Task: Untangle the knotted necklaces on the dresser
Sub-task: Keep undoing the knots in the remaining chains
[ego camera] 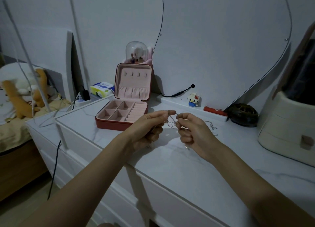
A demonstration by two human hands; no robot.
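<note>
Clearly these necklaces weigh almost nothing and have no stiffness at all: thin silvery chain that drapes, slides over itself and would kink or snap a link under a hard tug, so I judge that only light, short pulls are safe. From my remote seat I see the tangle held up in the air between the two hands, just above the marbled bench and in front of the open red jewellery box with its pink lining. My left hand has thumb and forefinger pressed together on a strand at the top of the bundle, its other fingers curled in below; my right hand pinches the lower part of the knot, again between thumb and forefinger, the remaining digits folded. One loose end trails off to the right and lies on the bench as a faint wavy line, and a small bright bit, possibly a clasp, hangs under the right hand. How many chains are caught up I cannot say in this dim light; it looks like more than one, looped into a small cluster with an open loop on top. I judge the best hold is close on either side of the knot with fingertip pads, since a grip farther out would only tighten it. The fine, smooth links should slip easily, so each pinch needs to be firm yet gentle.
</note>
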